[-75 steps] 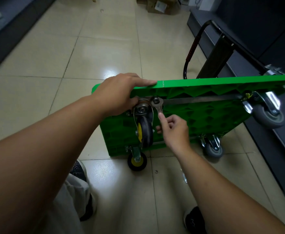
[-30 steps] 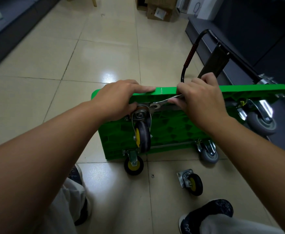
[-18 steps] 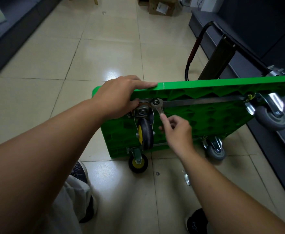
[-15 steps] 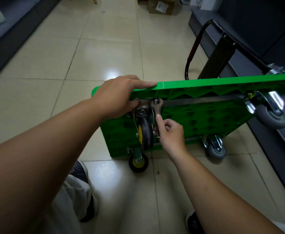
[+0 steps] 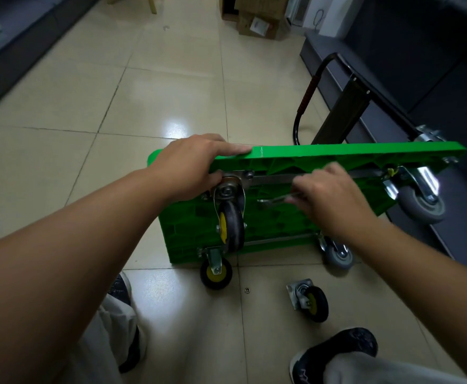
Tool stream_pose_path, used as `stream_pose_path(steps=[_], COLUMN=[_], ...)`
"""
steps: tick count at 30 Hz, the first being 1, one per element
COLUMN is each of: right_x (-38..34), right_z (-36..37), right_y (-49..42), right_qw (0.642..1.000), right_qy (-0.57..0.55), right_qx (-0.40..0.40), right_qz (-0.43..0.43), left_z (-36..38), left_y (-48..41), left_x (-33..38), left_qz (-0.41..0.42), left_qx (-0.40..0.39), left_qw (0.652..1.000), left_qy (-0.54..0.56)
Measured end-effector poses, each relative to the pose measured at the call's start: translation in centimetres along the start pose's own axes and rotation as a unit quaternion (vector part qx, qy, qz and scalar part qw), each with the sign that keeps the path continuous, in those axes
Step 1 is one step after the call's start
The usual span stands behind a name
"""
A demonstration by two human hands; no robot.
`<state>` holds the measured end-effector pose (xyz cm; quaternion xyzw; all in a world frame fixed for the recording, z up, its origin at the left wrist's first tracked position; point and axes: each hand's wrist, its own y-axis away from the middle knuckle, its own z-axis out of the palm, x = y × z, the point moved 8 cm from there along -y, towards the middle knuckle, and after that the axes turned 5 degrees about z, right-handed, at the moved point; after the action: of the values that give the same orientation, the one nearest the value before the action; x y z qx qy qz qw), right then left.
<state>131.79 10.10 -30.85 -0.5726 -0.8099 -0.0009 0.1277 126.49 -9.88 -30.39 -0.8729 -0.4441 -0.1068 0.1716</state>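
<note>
A green platform cart point(image 5: 359, 152) stands on its long edge on the tiled floor, underside facing me. My left hand point(image 5: 192, 164) grips its top edge, thumb by the mounting plate of a black and yellow caster point(image 5: 231, 220). My right hand point(image 5: 329, 195) pinches a metal wrench point(image 5: 272, 201) held roughly level, its head off the caster's bolt point(image 5: 249, 175). The hand and wrench are blurred.
A loose black and yellow caster point(image 5: 311, 302) and a small washer point(image 5: 247, 290) lie on the floor. Another yellow caster point(image 5: 216, 273) and grey casters point(image 5: 339, 254) point(image 5: 420, 205) are on the cart. Its folded handle point(image 5: 305, 98) lies behind. My shoes point(image 5: 337, 347) are below; cardboard boxes point(image 5: 254, 18) stand far off.
My right hand has lifted the wrench off the bolt beside the caster and swung it to the right, now level. My left hand has stayed on the cart's edge.
</note>
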Motion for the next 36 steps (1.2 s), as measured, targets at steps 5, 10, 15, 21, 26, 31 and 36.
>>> stream_pose_path(steps=[5,10,15,21,26,31,36], right_x=[-1.1,-1.5,0.0,1.5,0.1,-5.3,-4.3], right_z=[-5.1,-5.5,-3.9,0.1,8.0,11.4,12.7], right_y=[-3.4,-4.2,-3.9,-1.4,0.7,2.3,5.4], right_qw=[0.985,0.981,0.987,0.981,0.879,0.735,0.73], right_qy=[0.1,0.126,0.086,-0.08,-0.356,-0.573,-0.57], right_qx=[0.123,0.137,0.135,0.112,-0.009,0.006,-0.016], right_qz=[-0.063,-0.054,0.01,0.138,0.317,0.363,0.377], left_z=[0.0,-0.1,0.0,-0.1,-0.3,-0.2,-0.2], left_y=[0.0,0.0,0.1,0.1,0.0,0.1,0.1], left_x=[0.0,0.0,0.0,0.1,0.1,0.3,0.2], left_qz=[-0.001,-0.008,-0.003,-0.001,0.0,0.005,0.009], left_qx=[-0.001,-0.002,0.007,0.016,0.018,0.018,0.008], left_qw=[1.0,1.0,1.0,1.0,1.0,0.999,1.0], left_qy=[0.002,-0.002,-0.008,-0.017,-0.026,-0.027,-0.017])
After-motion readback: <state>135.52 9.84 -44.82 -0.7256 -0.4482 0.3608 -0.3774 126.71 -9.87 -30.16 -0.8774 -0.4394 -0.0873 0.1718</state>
